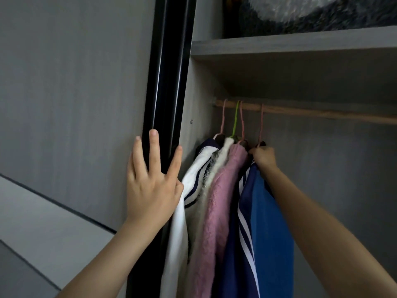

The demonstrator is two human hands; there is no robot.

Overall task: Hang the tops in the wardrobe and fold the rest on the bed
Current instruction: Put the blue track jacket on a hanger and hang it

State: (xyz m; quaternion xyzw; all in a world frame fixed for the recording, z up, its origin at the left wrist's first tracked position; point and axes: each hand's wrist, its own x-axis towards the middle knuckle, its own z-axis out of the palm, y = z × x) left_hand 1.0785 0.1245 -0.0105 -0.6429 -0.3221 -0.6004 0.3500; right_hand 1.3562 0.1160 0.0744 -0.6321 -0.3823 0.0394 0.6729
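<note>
The left hand (150, 190) rests released, fingers straight, on the glossy black door frame (169, 72); at its three o'clock, the right hand (264, 157) seemingly clutches the blue white-striped top (268, 222).

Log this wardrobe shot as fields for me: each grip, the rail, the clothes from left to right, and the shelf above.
left grip: fingers straight and spread, resting flat on the black door frame
right grip: grips the top of the blue striped jacket, just under its hanger hook
rail: wooden, four hooks over it, three pink and one green
clothes, left to right: white top, cream fuzzy top, pink fuzzy top, blue striped jacket
shelf: above the rail, holds something furry
</note>
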